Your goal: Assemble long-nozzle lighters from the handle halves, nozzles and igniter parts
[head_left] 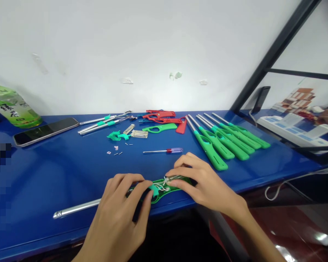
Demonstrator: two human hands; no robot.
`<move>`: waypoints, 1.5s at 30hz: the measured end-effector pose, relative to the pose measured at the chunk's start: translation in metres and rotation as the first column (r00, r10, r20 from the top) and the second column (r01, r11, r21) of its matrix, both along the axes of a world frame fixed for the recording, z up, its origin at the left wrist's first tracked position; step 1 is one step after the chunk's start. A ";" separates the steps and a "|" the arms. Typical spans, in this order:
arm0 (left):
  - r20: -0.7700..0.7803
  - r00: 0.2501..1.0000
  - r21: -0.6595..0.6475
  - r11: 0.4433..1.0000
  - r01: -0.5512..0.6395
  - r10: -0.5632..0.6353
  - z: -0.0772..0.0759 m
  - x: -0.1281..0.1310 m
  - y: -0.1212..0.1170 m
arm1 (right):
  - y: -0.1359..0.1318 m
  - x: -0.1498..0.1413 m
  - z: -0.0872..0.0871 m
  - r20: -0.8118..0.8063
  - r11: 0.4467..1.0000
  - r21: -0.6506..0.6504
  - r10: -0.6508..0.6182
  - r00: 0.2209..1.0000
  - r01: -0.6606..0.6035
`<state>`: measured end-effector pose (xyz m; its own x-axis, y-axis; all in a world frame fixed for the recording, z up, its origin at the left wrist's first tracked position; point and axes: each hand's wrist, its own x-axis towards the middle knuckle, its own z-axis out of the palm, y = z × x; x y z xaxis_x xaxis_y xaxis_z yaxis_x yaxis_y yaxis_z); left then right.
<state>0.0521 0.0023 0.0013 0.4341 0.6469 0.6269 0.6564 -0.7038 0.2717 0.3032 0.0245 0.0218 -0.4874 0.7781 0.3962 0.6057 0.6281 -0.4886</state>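
An opened lighter with a green half shell (160, 198) lies near the front edge of the blue table. Its silver metal tube (76, 209) points left from under my left hand (123, 207). The thumb and forefinger of that hand are closed on the teal trigger (154, 190) inside the shell. Thin white wires (161, 187) curl beside the trigger. My right hand (198, 178) pinches the valve end of a see-through fuel tank (176, 177) at the shell's right part. Both palms hide portions of the lighter.
Several assembled green lighters (210, 147) lie at right. A screwdriver (164, 150), teal triggers (114, 136), fuel tanks (139, 134), red shells (164, 115) and metal tubes (98, 123) lie behind my hands. A phone (46, 131) and bottle (16, 109) are at left.
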 end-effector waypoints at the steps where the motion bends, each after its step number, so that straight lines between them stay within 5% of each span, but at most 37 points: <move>1: 0.001 1.000 0.002 1.000 0.002 -0.002 0.000 0.000 0.000 | 0.000 0.000 -0.001 -0.001 1.000 0.005 0.004 1.000 -0.004; 45: -0.087 0.996 0.078 0.997 -0.013 0.020 0.002 0.003 0.000 | -0.006 0.006 0.003 -0.042 0.997 -0.036 0.064 0.997 -0.065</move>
<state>0.0547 0.0022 0.0031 0.4790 0.6052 0.6358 0.6869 -0.7094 0.1577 0.3094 0.0186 0.0250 -0.5210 0.7602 0.3882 0.5433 0.6461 -0.5360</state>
